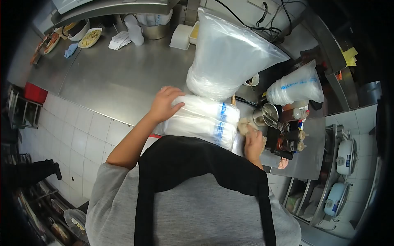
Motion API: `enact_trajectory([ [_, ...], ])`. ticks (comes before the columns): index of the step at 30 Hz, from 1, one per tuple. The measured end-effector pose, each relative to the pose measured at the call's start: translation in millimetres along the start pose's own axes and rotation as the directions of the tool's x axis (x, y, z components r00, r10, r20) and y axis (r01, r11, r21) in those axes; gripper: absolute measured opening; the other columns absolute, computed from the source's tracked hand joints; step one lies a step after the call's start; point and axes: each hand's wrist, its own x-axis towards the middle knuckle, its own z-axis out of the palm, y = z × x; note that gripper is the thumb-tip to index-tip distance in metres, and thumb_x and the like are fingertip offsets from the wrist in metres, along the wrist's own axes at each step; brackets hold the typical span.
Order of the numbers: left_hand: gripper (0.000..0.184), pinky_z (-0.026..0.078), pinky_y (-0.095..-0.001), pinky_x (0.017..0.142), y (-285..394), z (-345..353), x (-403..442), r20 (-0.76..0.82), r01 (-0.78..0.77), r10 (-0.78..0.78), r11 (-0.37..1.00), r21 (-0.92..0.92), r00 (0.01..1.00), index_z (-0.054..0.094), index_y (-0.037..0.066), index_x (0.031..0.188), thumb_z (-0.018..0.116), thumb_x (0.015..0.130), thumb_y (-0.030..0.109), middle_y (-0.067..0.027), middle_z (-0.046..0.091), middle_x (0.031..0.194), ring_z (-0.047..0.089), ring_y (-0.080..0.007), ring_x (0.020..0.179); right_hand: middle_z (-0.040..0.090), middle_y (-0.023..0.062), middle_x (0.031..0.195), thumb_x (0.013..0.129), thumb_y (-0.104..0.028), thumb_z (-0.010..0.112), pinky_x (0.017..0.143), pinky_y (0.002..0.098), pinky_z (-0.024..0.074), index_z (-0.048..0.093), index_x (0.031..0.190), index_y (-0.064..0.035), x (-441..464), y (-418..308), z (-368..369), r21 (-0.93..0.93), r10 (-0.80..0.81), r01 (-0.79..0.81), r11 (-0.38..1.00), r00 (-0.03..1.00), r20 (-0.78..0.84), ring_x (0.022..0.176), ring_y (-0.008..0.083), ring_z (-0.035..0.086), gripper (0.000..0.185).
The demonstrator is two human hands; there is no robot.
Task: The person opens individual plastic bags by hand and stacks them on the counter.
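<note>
In the head view my left hand (165, 103) grips the left end of a bundle of clear plastic bags (201, 119), its thumb on top and its fingers over the far corner. The bundle has blue print near its right end and lies at the counter's front edge, against my apron. My right hand (254, 143) is closed on a beige cloth (244, 126) just right of the bundle. Behind the bundle stands a large, bulging clear plastic bag (230, 53); its contents cannot be made out.
Right of my right hand are a metal pot (269, 114) and a black holder with several sauce bottles (295, 145). Another plastic bag (295, 88) with blue print stands behind them. On the steel counter (123, 78), a plate of food (90, 38) and white papers (120, 40) sit far left.
</note>
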Motion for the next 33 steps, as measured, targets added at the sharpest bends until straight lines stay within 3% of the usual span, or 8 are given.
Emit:
enact_trajectory([
  [4, 0.029, 0.034, -0.0407, 0.09, 18.6, 7.2, -6.0, 0.028, -0.073, 0.072, 0.996, 0.055, 0.997, 0.06, 0.012, 0.098, 0.067, 0.072, 0.02, -0.0047, 0.054, 0.106, 0.044, -0.0257, 0.109, 0.048, 0.0146, 0.059, 0.084, -0.024, 0.058, 0.059, 0.0359, 0.0442, 0.059, 0.075, -0.0025, 20.3, -0.7, -20.1, 0.331, 0.212, -0.153, 0.931, 0.966, -0.151, 0.056, 0.0322, 0.05, 0.024],
  [7, 0.029, 0.034, -0.0404, 0.09, 20.8, 10.2, -12.8, 0.025, -0.091, 0.09, 0.994, 0.06, 0.996, 0.059, 0.012, 0.099, 0.067, 0.072, 0.02, -0.0043, 0.054, 0.107, 0.044, -0.0257, 0.11, 0.048, 0.0149, 0.059, 0.083, -0.024, 0.058, 0.056, 0.0336, 0.0427, 0.057, 0.07, -0.0015, 27.2, 1.1, -35.4, 0.074, 0.232, -0.224, 0.972, 0.966, -0.112, 0.057, 0.0298, 0.052, 0.026],
  [12, 0.029, 0.034, -0.0401, 0.089, 24.4, 5.8, -20.1, -0.006, -0.094, 0.095, 0.994, 0.053, 0.995, 0.059, 0.012, 0.099, 0.067, 0.072, 0.02, -0.0048, 0.054, 0.107, 0.044, -0.026, 0.109, 0.049, 0.0121, 0.113, 0.067, -0.015, 0.067, 0.09, 0.0456, 0.0311, 0.056, 0.1, -0.0082, 32.0, -35.8, -41.4, -0.064, -0.101, 0.086, 0.994, 0.956, -0.274, 0.11, 0.0331, 0.043, 0.035],
  [15, 0.029, 0.034, -0.04, 0.089, 28.3, 3.6, -19.8, -0.027, -0.083, 0.084, 0.995, 0.05, 0.996, 0.059, 0.012, 0.099, 0.067, 0.072, 0.02, -0.0054, 0.054, 0.107, 0.045, -0.026, 0.109, 0.046, 0.0133, 0.121, 0.07, -0.015, 0.067, 0.095, 0.0428, 0.0283, 0.052, 0.114, -0.0077, 38.8, -58.4, -23.5, -0.003, -0.313, 0.32, 0.947, 0.923, -0.226, 0.116, 0.0329, 0.039, 0.046],
  [20, 0.034, 0.034, -0.0406, 0.09, 32.6, -0.5, -16.3, -0.044, -0.079, 0.082, 0.995, 0.059, 0.996, 0.058, 0.012, 0.103, 0.068, 0.072, 0.022, -0.0064, 0.053, 0.108, 0.045, -0.0268, 0.109, 0.046, 0.0125, 0.124, 0.068, -0.018, 0.068, 0.097, 0.0469, 0.0276, 0.061, 0.098, -0.0102, 51.0, -115.4, 22.4, -0.043, -0.266, 0.265, 0.963, 0.963, -0.035, 0.119, 0.0344, 0.038, 0.032],
  [25, 0.055, 0.033, -0.0409, 0.096, 34.4, -13.6, -19.7, -0.006, 0.03, -0.03, 1.0, 0.007, 1.0, 0.05, 0.013, 0.118, 0.071, 0.069, 0.025, -0.0098, 0.05, 0.115, 0.045, -0.0288, 0.109, 0.049, 0.0114, 0.119, 0.064, -0.01, 0.067, 0.095, 0.0432, 0.0316, 0.06, 0.077, -0.0096, 48.7, -103.3, 22.2, 0.255, -0.38, 0.392, 0.884, 0.92, -0.096, 0.115, 0.0335, 0.042, 0.014],
  [28, 0.064, 0.036, -0.0368, 0.096, 49.9, -20.5, -18.6, 0.334, 0.42, -0.334, 0.878, -0.23, 0.881, 0.044, 0.011, 0.124, 0.073, 0.068, 0.021, -0.0096, 0.048, 0.12, 0.046, -0.0247, 0.11, 0.047, 0.0115, 0.118, 0.059, -0.007, 0.067, 0.094, 0.0417, 0.0334, 0.058, 0.079, -0.0102, 44.1, -103.0, 11.1, 0.405, -0.38, 0.383, 0.83, 0.921, -0.093, 0.114, 0.0336, 0.043, 0.022],
  [33, 0.063, 0.041, -0.0297, 0.09, 58.0, -25.0, -2.0, 0.38, 0.366, -0.112, 0.607, -0.706, 0.918, 0.042, 0.008, 0.126, 0.069, 0.069, 0.004, -0.0074, 0.047, 0.121, 0.046, -0.016, 0.109, 0.035, 0.0141, 0.131, 0.056, -0.012, 0.073, 0.094, 0.0398, 0.035, 0.051, 0.111, -0.0114, 58.7, -122.0, -42.9, 0.592, -0.28, 0.183, 0.785, 0.957, 0.076, 0.116, 0.0317, 0.041, 0.059],
])
